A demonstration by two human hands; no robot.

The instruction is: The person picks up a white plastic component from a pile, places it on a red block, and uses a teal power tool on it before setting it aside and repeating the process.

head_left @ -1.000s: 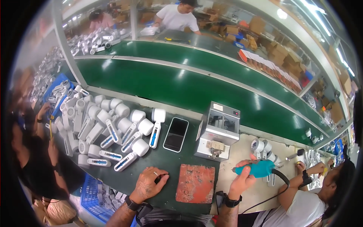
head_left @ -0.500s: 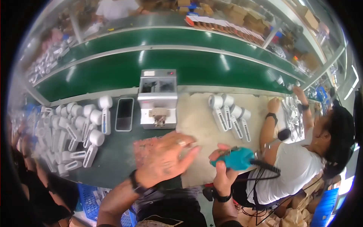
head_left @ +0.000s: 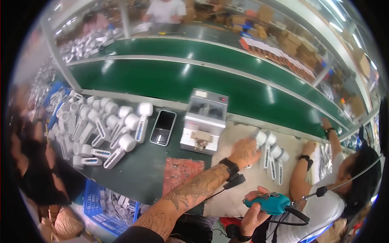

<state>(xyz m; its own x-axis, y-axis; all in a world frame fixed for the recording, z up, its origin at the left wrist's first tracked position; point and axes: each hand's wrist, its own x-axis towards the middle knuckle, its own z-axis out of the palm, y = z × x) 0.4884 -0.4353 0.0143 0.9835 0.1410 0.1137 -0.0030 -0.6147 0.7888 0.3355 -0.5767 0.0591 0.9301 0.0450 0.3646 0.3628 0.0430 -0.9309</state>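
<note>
Head view, looking down: the left hand (head_left: 244,152) reaches across the counter (head_left: 142,174), tattooed forearm stretched out and a black wristband at the wrist, its fingers spread loosely over the nearest of a small cluster of white plastic handheld devices with round heads (head_left: 270,156); it touches the closest one, but whether it has closed on it I cannot tell. These devices lie on a pale, matte sheet of cardboard (head_left: 247,182) that covers the counter's right part. The right hand (head_left: 256,210) sits low near the counter's near edge, fingers wrapped firmly round a teal plastic electric screwdriver (head_left: 268,202) with a black cable trailing off to the right.

Between the two mats lies a rough, reddish rectangular pad (head_left: 182,174). Behind it stands a boxy grey metal machine (head_left: 203,121), and to its left a glossy black smartphone (head_left: 163,127) lies flat on the dark green surface. Farther left, a dense heap of the same white devices (head_left: 101,125) crowds the counter, leaving open room only around the pad and phone. A smooth green conveyor belt (head_left: 182,81) runs behind. At the right, another person's forearm (head_left: 302,170) rests just beside the cluster.
</note>
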